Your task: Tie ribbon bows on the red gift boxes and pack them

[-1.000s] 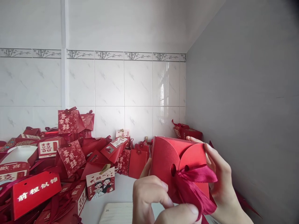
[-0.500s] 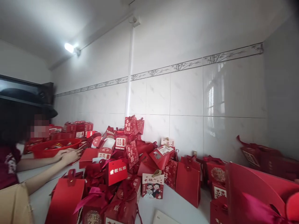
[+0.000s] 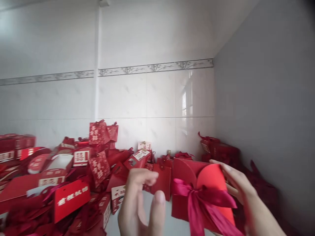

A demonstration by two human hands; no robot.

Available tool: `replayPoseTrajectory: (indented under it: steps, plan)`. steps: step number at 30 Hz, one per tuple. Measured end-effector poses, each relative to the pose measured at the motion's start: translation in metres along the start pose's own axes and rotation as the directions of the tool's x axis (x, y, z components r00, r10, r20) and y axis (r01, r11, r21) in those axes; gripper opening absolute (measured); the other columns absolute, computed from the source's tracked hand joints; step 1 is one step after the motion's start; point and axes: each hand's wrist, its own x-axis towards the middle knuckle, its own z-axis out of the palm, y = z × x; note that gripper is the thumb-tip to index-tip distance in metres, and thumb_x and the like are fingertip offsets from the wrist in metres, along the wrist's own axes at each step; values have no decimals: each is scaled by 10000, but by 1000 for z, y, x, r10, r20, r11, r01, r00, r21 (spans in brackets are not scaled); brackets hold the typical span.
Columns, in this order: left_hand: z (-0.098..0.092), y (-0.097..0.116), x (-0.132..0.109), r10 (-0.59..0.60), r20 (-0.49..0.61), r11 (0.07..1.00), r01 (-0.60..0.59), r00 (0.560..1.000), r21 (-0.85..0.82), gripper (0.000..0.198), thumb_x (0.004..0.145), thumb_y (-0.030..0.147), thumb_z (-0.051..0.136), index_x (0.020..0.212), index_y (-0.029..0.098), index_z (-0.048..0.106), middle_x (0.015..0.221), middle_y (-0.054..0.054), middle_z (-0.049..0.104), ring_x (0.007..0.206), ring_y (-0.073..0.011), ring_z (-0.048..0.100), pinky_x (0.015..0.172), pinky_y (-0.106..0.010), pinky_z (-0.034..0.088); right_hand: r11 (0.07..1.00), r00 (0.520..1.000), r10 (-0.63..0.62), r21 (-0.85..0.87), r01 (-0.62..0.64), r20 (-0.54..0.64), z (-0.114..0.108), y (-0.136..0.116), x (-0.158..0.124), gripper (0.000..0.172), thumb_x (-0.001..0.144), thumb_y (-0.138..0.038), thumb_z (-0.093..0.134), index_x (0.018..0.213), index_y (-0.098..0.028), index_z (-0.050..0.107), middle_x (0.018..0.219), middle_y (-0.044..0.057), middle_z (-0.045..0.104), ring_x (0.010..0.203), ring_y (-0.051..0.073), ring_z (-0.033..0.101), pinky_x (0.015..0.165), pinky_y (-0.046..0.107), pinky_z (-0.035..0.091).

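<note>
A red paper gift box (image 3: 194, 186) with rounded flaps and a dark red ribbon bow (image 3: 199, 200) is held up at the lower right. My right hand (image 3: 242, 193) grips its right side, fingers laid over the top flap. My left hand (image 3: 140, 206) hovers just left of the box, apart from it, fingers loosely curled and holding nothing, blurred by motion.
A big heap of red gift boxes and bags (image 3: 81, 170) covers the white table (image 3: 169, 226) at left and back. More red boxes (image 3: 216, 147) stand in the right corner against the grey wall. White tiled wall behind.
The view swung left and back to the right. My left hand has let go of the ribbon and come off the box; the bow now hangs tied.
</note>
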Motion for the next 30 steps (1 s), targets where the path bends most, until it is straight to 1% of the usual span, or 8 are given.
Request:
replayPoseTrajectory:
  steps: [3,5,7,11,15,19,26,30]
  plan:
    - [11,-9,4,-53,31,999,53,998,12,385,806,543,516,981,207,580,904,-63,551,800,-203,563,659,-316,493,995,999,13,-103,-8,46,3,-8,2,753,770,-344,676,1406,-339,272,1436,116,321,1292,337,412,924,422,529]
    - [20,-9,-1,-35,49,999,34,998,21,377,805,560,518,945,217,585,950,-60,549,818,-199,569,672,-306,486,995,997,30,-101,-22,73,3,-11,2,727,804,-338,640,1411,-327,241,1439,138,286,1305,340,395,866,395,563]
    - [24,-5,-6,-5,52,999,2,999,43,278,826,502,538,867,230,581,959,-41,546,838,-179,577,717,-289,480,995,995,17,-95,-7,99,2,-11,3,718,817,-290,629,1414,-312,231,1436,147,276,1293,321,417,827,349,582]
    - [18,6,-8,67,101,993,-76,993,86,112,843,314,579,770,237,545,925,-11,551,888,-133,575,724,-200,482,980,980,-129,-134,149,149,-2,-7,5,757,822,-203,626,1440,-288,197,1423,135,302,1295,269,419,900,305,549]
    - [15,12,-5,115,100,992,-119,988,32,93,832,249,595,767,231,530,924,-11,545,916,-117,564,685,-144,490,988,987,-113,-95,124,118,-3,-7,5,745,840,-223,615,1445,-302,188,1442,115,277,1298,256,412,903,290,548]
    - [20,15,-10,87,54,996,-88,995,13,137,844,278,585,741,225,512,930,-7,518,912,-112,545,691,-148,470,989,989,-118,-84,125,84,-4,-8,5,729,845,-219,615,1439,-313,202,1446,108,281,1298,253,415,937,308,533]
    - [26,15,-19,170,43,983,-173,984,56,205,859,342,566,711,221,494,931,-17,531,951,-151,566,748,-229,472,968,977,-177,-159,195,121,-13,-3,8,813,797,-169,647,1451,-276,176,1451,126,302,1299,283,417,909,334,555]
    - [26,15,-18,189,56,980,-192,980,52,167,847,315,570,724,223,505,943,-25,539,974,-158,580,757,-230,488,978,989,-130,-157,140,69,-13,-6,6,742,818,-222,629,1439,-295,229,1428,99,351,1285,263,441,891,302,562]
